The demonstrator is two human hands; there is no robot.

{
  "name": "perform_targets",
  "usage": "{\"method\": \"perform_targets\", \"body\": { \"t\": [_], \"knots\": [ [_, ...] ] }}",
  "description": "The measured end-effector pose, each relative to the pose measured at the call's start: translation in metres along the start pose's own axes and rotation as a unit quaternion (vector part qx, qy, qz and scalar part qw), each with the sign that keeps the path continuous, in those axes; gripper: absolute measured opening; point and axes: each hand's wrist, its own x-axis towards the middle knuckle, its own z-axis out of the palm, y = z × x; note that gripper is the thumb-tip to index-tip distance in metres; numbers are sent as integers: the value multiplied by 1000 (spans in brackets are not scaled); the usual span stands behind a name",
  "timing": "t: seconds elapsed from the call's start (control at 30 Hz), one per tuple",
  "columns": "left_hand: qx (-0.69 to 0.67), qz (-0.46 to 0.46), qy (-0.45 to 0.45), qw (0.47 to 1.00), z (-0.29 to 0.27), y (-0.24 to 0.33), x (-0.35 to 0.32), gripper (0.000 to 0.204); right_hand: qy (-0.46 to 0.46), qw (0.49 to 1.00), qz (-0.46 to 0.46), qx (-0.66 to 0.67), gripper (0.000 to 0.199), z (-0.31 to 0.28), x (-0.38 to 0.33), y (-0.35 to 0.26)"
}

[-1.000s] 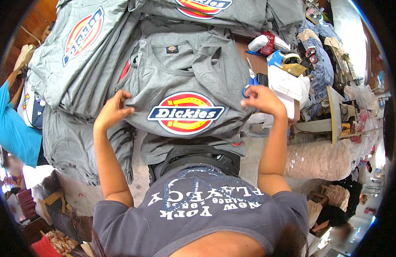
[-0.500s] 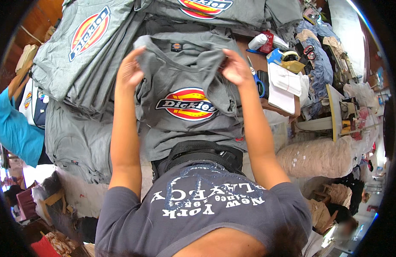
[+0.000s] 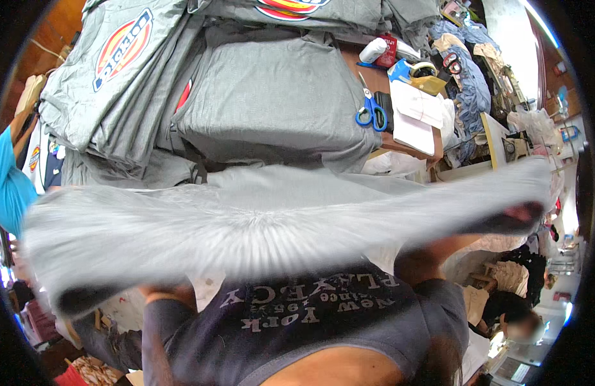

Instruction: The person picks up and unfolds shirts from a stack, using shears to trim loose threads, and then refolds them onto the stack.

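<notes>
A grey T-shirt [image 3: 265, 219] is spread wide in the air across my front, blurred by motion, its pale cloth reaching from far left to far right. Both my hands are hidden behind it. Part of my left arm [image 3: 169, 294] shows under the cloth's lower left edge, and part of my right arm [image 3: 439, 254] under the right side. The cloth stays stretched up between my two arms, so each hand holds it, though no fingers show. Beyond it, another grey T-shirt [image 3: 271, 96] lies back side up or with its print hidden, on a pile.
Stacked grey printed T-shirts [image 3: 124, 96] stand at the left, more [image 3: 349, 19] at the back. On a brown table [image 3: 374, 77] lie blue-handled scissors [image 3: 372, 112], white papers [image 3: 413, 116] and a tape dispenser [image 3: 421, 72]. A person's blue sleeve [image 3: 8, 183] shows at far left.
The T-shirt has come up off the pile and toward me, spreading sideways. My arms have bent and drawn back, and the cloth now covers my hands. The scissors are in fuller view.
</notes>
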Motion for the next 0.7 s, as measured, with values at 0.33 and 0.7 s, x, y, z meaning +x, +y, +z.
{"method": "perform_targets", "body": {
  "t": [0.33, 0.7],
  "knots": [
    [-179, -421, -154, 876, 19, -179, 78, 32, -112, 966, 171, -159, 22, 8, 100, 169],
    [163, -541, -42, 824, -42, -354, 73, 38, -29, 840, 540, -39, 21, -47, 110, 352]
  ]
}}
